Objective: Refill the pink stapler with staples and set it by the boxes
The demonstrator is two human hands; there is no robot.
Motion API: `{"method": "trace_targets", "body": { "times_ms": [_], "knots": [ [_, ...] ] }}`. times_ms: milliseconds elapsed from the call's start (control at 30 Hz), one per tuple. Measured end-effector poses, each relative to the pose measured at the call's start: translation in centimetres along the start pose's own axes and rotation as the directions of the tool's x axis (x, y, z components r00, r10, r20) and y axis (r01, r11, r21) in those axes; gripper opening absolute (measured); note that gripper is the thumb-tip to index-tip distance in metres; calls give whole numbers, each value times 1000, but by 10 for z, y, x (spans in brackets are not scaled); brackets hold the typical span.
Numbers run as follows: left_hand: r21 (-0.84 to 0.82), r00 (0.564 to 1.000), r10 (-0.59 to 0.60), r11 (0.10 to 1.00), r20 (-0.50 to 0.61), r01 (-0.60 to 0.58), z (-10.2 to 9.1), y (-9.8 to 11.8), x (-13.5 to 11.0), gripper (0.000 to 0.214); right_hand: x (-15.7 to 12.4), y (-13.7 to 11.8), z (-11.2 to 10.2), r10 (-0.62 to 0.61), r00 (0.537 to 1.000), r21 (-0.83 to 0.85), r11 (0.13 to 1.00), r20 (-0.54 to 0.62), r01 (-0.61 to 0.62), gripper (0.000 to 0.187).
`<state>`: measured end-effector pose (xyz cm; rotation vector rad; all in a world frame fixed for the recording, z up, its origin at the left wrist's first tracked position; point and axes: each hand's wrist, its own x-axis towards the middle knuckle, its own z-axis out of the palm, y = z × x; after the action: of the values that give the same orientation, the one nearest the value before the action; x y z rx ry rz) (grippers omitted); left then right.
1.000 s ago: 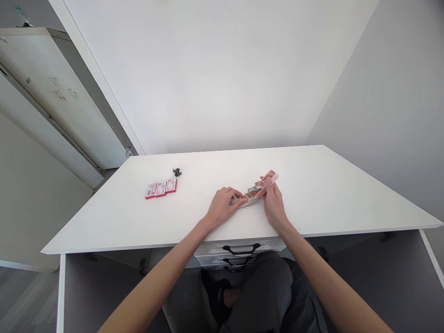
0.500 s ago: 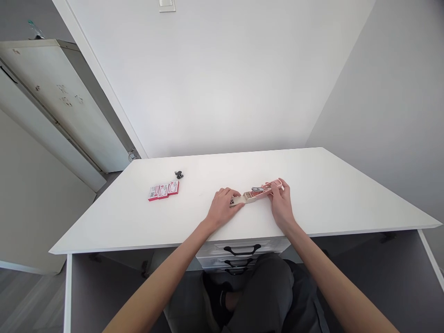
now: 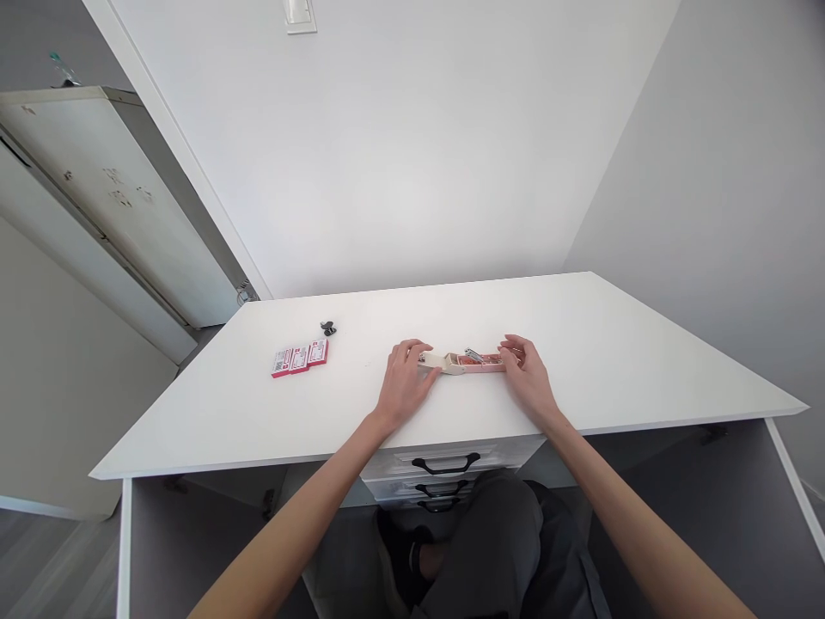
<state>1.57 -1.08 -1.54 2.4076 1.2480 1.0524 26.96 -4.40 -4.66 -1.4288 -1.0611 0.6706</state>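
gripping the opened stapler (image 3: 456,365) (pink and cream), the left hand (image 3: 403,383) and right hand (image 3: 530,378) clasp opposite ends.

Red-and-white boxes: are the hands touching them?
No, the left hand and right hand hold opposite ends of the pink-and-cream item, apart from the boxes.

The hands (image 3: 404,383) (image 3: 529,380) partly hide the stapler (image 3: 473,368).

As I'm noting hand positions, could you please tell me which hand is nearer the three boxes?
Left. The left hand lies right of the boxes, apart from them; the right hand is farther right.
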Motion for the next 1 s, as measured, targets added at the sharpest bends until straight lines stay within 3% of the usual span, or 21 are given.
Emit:
{"method": "trace_targets", "body": {
  "times_ms": [333, 567, 800, 900, 1000],
  "knots": [
    [16, 995, 0, 1000, -100, 2, -15, -2, -11, 36, -1, -2, 0, -15, 1000, 12, 1000, 6, 15, 37],
    [193, 987, -51, 978, -152, 81, -51, -39, -24, 38, -4, -7, -1, -23, 1000, -10, 1000, -1, 23, 34],
    [555, 962, -173, 789, -214, 265, -102, -88, -42, 54, -5, -11, -1, -20, 1000, -20, 1000, 0, 20, 31],
    [592, 953, -240, 747, -186, 303, -111, -97, -48, 54, -6, -11, -1, -21, 1000, -41, 999, 13, 22, 31],
    [574, 963, -245, 775, -113, 264, -112, -96, -48, 48, -7, -12, -1, -20, 999, -71, 997, 26, 22, 31]
  ]
}}
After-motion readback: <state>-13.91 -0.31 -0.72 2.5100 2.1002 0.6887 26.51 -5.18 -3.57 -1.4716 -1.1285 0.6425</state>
